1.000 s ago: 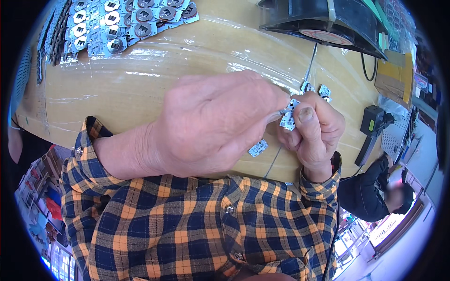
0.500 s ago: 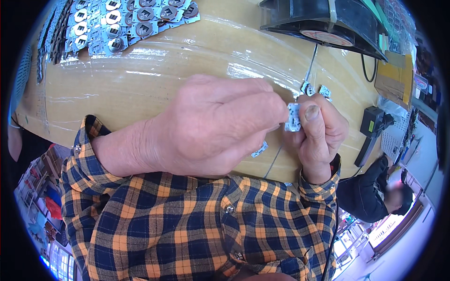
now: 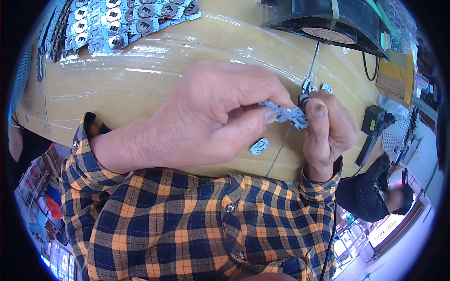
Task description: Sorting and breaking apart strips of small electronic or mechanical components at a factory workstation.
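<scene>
Fingers (image 3: 269,114) of both hands pinch one small circuit strip (image 3: 287,114) between them

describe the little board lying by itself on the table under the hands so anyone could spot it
Start at the pale wooden table and find the left hand and right hand pinching a small grey piece. Just below them, near the table's front edge, lies the small loose board. Unlike the held piece, nothing touches it.
</scene>
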A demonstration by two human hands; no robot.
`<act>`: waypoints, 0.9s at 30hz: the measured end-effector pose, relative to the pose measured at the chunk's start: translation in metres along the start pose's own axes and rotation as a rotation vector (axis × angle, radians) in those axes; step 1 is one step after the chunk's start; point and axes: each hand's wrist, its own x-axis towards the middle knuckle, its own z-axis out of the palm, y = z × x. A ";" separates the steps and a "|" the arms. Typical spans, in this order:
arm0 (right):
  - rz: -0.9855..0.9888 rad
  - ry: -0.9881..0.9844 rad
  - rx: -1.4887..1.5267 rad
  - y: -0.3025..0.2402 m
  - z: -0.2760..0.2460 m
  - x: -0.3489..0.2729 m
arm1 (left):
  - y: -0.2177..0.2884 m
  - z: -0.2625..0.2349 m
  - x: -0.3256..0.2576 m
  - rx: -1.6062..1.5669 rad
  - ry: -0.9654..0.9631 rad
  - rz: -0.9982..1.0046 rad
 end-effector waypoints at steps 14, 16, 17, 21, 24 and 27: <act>0.143 -0.148 0.308 -0.003 0.006 -0.003 | 0.005 0.004 -0.001 -0.327 0.117 -0.237; 0.198 -0.166 0.471 -0.002 0.007 -0.005 | 0.009 -0.004 0.002 -0.587 0.026 -0.417; 0.252 -0.184 0.635 -0.002 0.007 -0.006 | 0.007 -0.003 0.002 -0.585 0.030 -0.417; 0.248 -0.184 0.627 -0.009 0.004 -0.005 | 0.005 0.002 0.002 -0.796 -0.003 -0.408; 0.546 -0.242 1.077 -0.013 0.006 -0.003 | 0.004 0.004 0.001 -0.781 0.019 -0.345; 0.361 -0.163 0.801 -0.005 0.012 -0.005 | -0.003 0.010 0.000 -0.562 0.118 -0.152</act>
